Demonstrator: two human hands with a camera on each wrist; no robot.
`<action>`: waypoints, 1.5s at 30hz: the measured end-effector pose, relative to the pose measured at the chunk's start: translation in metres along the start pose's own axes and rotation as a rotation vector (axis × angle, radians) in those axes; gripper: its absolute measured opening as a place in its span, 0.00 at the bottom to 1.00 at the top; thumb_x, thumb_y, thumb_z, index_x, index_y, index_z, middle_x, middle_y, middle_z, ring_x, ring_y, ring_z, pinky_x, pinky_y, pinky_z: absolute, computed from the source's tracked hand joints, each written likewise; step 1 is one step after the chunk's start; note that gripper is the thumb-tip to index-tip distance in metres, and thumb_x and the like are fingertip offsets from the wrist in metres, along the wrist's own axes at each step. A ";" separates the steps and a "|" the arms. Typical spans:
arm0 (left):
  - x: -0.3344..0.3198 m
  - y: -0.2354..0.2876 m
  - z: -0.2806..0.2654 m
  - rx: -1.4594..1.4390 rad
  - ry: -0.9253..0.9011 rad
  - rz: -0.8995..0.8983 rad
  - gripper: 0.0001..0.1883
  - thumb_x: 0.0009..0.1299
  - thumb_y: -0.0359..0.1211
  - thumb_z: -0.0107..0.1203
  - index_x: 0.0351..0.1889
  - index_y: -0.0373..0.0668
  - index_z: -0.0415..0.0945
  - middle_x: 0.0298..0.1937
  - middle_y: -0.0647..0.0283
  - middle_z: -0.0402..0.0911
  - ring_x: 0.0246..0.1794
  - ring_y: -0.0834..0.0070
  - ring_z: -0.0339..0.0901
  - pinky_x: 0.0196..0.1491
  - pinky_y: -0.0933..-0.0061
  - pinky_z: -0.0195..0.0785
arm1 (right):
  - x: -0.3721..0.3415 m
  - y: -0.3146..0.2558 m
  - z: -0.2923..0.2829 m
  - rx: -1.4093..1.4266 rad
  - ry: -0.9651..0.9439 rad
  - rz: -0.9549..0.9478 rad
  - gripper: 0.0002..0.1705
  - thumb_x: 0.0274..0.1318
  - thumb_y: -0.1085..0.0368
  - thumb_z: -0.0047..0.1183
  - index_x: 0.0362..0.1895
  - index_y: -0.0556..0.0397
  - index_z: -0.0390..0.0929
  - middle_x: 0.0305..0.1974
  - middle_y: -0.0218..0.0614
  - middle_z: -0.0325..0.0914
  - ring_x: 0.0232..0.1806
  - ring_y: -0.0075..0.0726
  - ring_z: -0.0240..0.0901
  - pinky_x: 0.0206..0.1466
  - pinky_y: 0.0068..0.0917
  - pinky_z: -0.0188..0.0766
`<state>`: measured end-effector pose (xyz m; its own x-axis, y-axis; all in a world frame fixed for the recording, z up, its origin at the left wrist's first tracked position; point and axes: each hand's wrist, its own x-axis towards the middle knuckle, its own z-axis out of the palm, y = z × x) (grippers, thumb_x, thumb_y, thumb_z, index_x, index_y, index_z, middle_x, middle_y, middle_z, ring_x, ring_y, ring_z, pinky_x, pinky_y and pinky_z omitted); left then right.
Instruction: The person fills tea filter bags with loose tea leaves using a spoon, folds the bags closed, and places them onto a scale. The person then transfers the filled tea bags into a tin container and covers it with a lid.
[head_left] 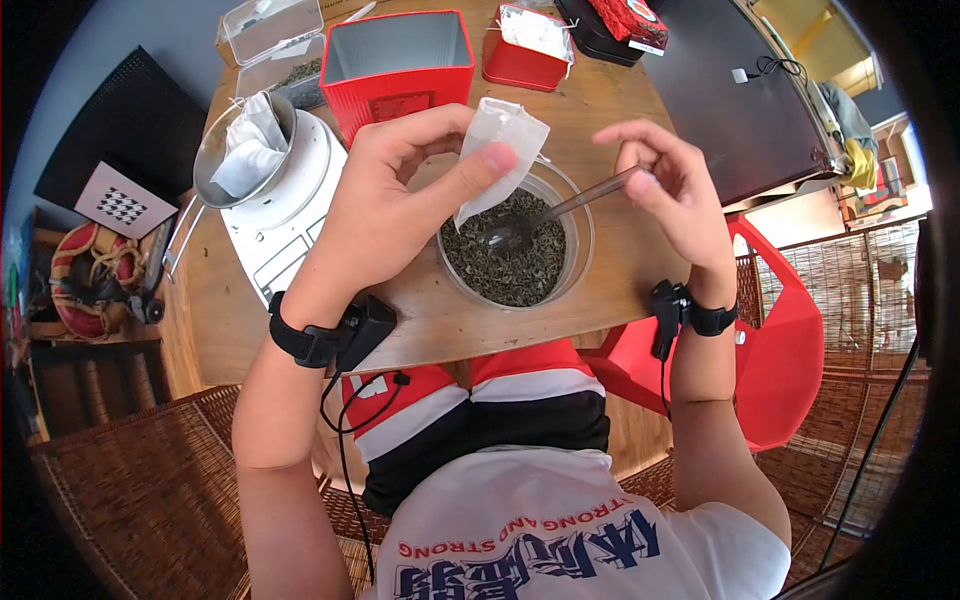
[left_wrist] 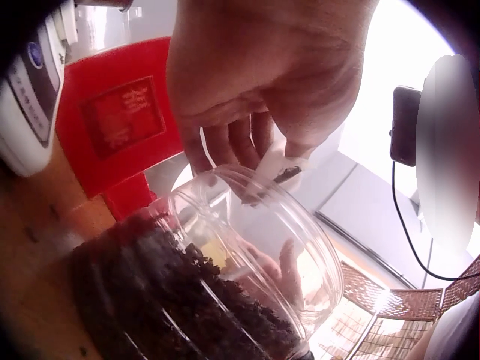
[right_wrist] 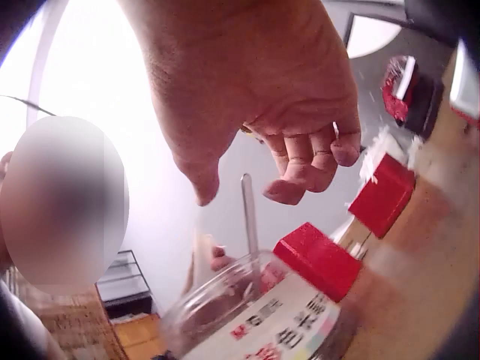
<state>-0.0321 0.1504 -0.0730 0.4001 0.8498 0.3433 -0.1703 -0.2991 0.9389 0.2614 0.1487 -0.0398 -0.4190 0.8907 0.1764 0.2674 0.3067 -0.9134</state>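
Observation:
My left hand point(head_left: 385, 210) pinches a white tea bag point(head_left: 505, 135) above the clear plastic jar point(left_wrist: 315, 247). A little dark tea shows inside the bag in the left wrist view. Loose dark green tea leaves point(head_left: 530, 275) partly fill the jar. A spoon point(head_left: 590, 195) leans in it, its bowl on the leaves and its handle slanting up over the rim. My right hand point(head_left: 680, 190) hovers by the handle's end with fingers loosely bent. In the right wrist view a gap shows between those fingers and the spoon handle point(right_wrist: 250, 210).
Left of the jar, a white scale point(head_left: 300, 200) carries a metal bowl point(head_left: 205, 175) with filled tea bags point(head_left: 250, 150). Behind stand a tall open red tin point(head_left: 445, 90), a smaller red box point(head_left: 525, 72) with white bags, and a clear container point(head_left: 270, 40). A red chair point(head_left: 790, 330) is at the right.

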 end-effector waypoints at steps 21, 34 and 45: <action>0.000 -0.002 0.002 0.099 0.131 -0.088 0.18 0.79 0.38 0.57 0.58 0.32 0.79 0.48 0.56 0.87 0.43 0.73 0.85 0.49 0.70 0.79 | 0.040 -0.003 0.019 0.049 -0.014 -0.281 0.14 0.74 0.66 0.46 0.40 0.63 0.80 0.28 0.30 0.74 0.30 0.21 0.64 0.35 0.19 0.60; -0.005 0.001 0.003 0.275 0.122 -0.096 0.22 0.76 0.40 0.61 0.57 0.29 0.78 0.48 0.52 0.86 0.42 0.69 0.85 0.48 0.69 0.79 | 0.024 0.005 0.031 -0.188 -0.085 -0.735 0.16 0.68 0.58 0.59 0.31 0.57 0.82 0.23 0.33 0.80 0.19 0.33 0.73 0.20 0.29 0.66; -0.003 0.002 0.005 0.244 0.149 -0.114 0.22 0.77 0.40 0.61 0.56 0.29 0.78 0.46 0.54 0.86 0.41 0.70 0.85 0.48 0.68 0.78 | 0.021 -0.004 0.024 0.089 -0.175 -0.684 0.20 0.66 0.50 0.60 0.29 0.53 0.82 0.22 0.31 0.76 0.19 0.31 0.69 0.19 0.25 0.60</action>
<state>-0.0292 0.1453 -0.0716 0.2647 0.9327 0.2451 0.0961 -0.2784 0.9556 0.2306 0.1582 -0.0417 -0.6025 0.4389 0.6667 -0.1745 0.7427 -0.6466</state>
